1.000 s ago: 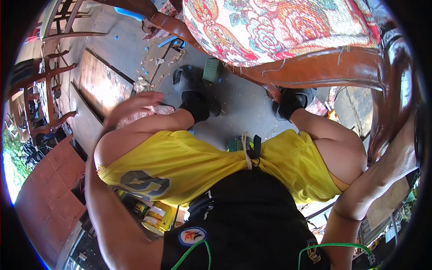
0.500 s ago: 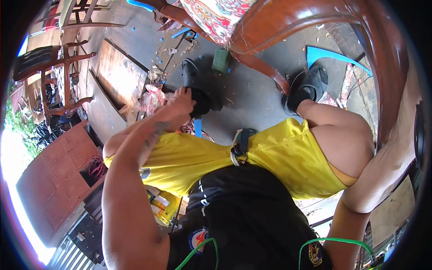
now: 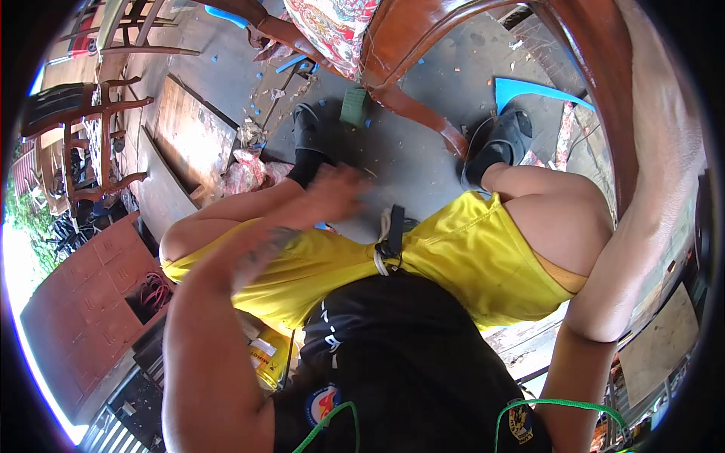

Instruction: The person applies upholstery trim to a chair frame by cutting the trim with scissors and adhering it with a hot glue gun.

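Observation:
My left hand (image 3: 338, 194) is smeared by motion over the floor between my legs, close to the black sock (image 3: 306, 166) on my left ankle. Its fingers are too blurred to show whether they hold anything. My right forearm (image 3: 649, 143) reaches up along the right side, beside the curved wooden frame of a chair (image 3: 430, 45); the hand itself lies outside the picture. Patterned fabric (image 3: 336, 30) covers part of that chair. Between my feet stands one carved leg (image 3: 423, 117) of it, near a small green block (image 3: 354, 107).
A blue curved piece (image 3: 521, 92) lies past my right shoe (image 3: 510, 136). Wooden boards (image 3: 192, 128) and crumpled plastic (image 3: 245, 172) are on the floor at left. Chair frames (image 3: 83, 113) stand farther left. Beside my left hip is a yellow packet (image 3: 273, 362). Blue scraps litter the floor.
My left hand has left the ankle and moved right, over the floor between my legs. The whole view has shifted slightly, with the chair appearing farther left.

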Demonstrator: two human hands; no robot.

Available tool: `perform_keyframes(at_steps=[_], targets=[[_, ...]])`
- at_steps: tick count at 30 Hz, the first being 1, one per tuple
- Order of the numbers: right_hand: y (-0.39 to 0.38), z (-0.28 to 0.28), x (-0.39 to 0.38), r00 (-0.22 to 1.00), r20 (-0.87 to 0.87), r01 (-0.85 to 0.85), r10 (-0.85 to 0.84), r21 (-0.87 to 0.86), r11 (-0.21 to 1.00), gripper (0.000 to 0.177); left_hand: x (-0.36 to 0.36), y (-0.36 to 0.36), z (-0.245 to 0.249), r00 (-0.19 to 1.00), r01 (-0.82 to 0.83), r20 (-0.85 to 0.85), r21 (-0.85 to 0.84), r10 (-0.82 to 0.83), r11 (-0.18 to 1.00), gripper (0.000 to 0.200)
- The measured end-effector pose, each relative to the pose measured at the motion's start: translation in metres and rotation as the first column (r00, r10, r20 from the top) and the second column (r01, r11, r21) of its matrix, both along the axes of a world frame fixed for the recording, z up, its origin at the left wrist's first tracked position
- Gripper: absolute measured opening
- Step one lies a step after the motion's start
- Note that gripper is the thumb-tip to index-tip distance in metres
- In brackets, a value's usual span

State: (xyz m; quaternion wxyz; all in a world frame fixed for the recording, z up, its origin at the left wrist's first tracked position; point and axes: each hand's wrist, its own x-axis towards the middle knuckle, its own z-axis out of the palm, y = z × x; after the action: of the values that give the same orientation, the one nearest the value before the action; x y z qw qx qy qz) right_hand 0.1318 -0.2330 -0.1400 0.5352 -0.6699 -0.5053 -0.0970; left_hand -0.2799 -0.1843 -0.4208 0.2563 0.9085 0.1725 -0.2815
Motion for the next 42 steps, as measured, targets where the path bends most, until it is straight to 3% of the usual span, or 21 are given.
perform_keyframes(at_steps=[1,2,4,10,12,13,14,15,17,20,22,25,26,27,29,30,31,33,36,39,42], targets=[[0.001,-0.001,0.000,1.000,-0.002,0.001,-0.001,0.003,1.000,0.025,-0.019,0.041,0.023,0.999,-0.013,-0.047,0.099,0.017,0.995,0.071],[0.001,-0.001,0.000,1.000,0.000,0.004,-0.004,0.009,1.000,0.025,-0.011,0.052,0.074,0.898,-0.162,-0.346,0.315,0.272,0.935,0.076],[0.000,0.000,0.000,1.000,0.000,0.007,-0.007,0.020,1.000,0.024,-0.038,0.114,0.085,0.466,-0.424,-0.704,0.354,0.536,0.834,0.078],[0.003,-0.002,-0.003,1.000,0.004,0.015,-0.015,0.046,0.999,0.023,-0.035,0.087,0.048,0.490,-0.493,-0.772,0.137,0.405,0.859,0.091],[0.003,-0.005,-0.006,1.000,0.002,0.010,-0.011,0.052,0.999,0.023,-0.035,0.037,-0.006,0.609,-0.347,-0.602,0.383,0.516,0.856,0.091],[0.004,-0.006,-0.007,1.000,0.002,0.010,-0.011,0.065,0.998,0.023,-0.017,0.015,-0.023,0.730,-0.433,-0.407,0.346,0.549,0.832,0.089],[0.005,-0.010,-0.009,1.000,0.005,0.006,-0.006,0.076,0.997,0.023,0.002,-0.007,-0.039,0.814,-0.483,-0.204,0.280,0.543,0.829,0.087],[0.005,-0.014,-0.010,1.000,0.004,0.000,0.000,0.082,0.997,0.023,0.028,-0.013,-0.031,0.824,-0.558,-0.012,-0.193,0.566,0.807,0.087],[0.002,-0.010,-0.013,0.996,-0.082,-0.032,0.035,0.043,0.999,0.022,0.075,-0.058,-0.010,0.455,-0.750,-0.453,-0.659,0.766,0.056,0.089],[-0.003,0.001,-0.010,0.990,-0.134,-0.053,0.053,-0.002,0.999,0.024,0.129,-0.067,0.081,0.597,-0.626,-0.336,-0.764,0.728,0.160,0.088],[-0.006,0.006,-0.013,0.993,-0.106,-0.049,0.049,-0.006,0.999,0.025,0.141,-0.052,0.134,0.551,-0.546,-0.329,-0.837,0.767,0.033,0.071],[-0.001,-0.010,-0.001,0.993,-0.093,-0.065,0.069,0.049,0.997,0.020,0.145,0.001,0.237,0.871,-0.320,-0.254,-0.943,0.421,0.095,0.036],[-0.003,-0.005,-0.002,0.993,-0.110,-0.042,0.048,0.062,0.997,0.020,0.149,0.021,0.280,0.952,-0.218,-0.155,-0.949,0.265,0.229,0.030],[-0.006,-0.004,-0.002,0.990,-0.142,-0.015,0.023,0.062,0.998,0.021,0.148,0.036,0.292,0.985,-0.111,-0.094,-0.988,0.147,0.110,0.029],[-0.012,0.002,-0.001,0.898,-0.437,-0.049,0.054,0.023,0.999,0.022,0.150,0.033,0.308,0.845,0.330,0.468,-0.836,0.258,0.438,0.039],[-0.013,0.001,0.002,0.904,-0.424,-0.038,0.054,0.048,0.998,0.022,0.152,0.038,0.315,0.842,0.346,0.485,-0.820,0.235,0.455,0.039],[-0.013,-0.002,0.005,0.884,-0.466,-0.025,0.035,0.029,0.999,0.022,0.153,0.043,0.324,0.788,0.359,0.603,-0.618,0.129,0.699,0.041],[-0.016,-0.007,0.009,0.865,-0.501,-0.007,0.022,0.032,0.999,0.023,0.154,0.050,0.334,0.727,0.349,0.686,-0.331,-0.030,0.877,0.044],[-0.021,-0.013,0.011,0.886,-0.462,-0.016,0.022,0.017,1.000,0.023,0.143,0.052,0.332,0.795,-0.113,0.455,-0.538,0.401,0.835,0.028],[-0.024,-0.019,0.018,0.882,-0.470,-0.069,0.038,-0.049,0.996,0.023,0.148,0.053,0.335,0.751,-0.227,0.431,-0.543,0.500,0.809,0.022],[-0.026,-0.013,0.020,0.842,-0.532,-0.138,0.086,-0.058,0.989,0.024,0.163,0.054,0.331,0.655,-0.154,0.641,-0.405,0.400,0.901,0.017]])
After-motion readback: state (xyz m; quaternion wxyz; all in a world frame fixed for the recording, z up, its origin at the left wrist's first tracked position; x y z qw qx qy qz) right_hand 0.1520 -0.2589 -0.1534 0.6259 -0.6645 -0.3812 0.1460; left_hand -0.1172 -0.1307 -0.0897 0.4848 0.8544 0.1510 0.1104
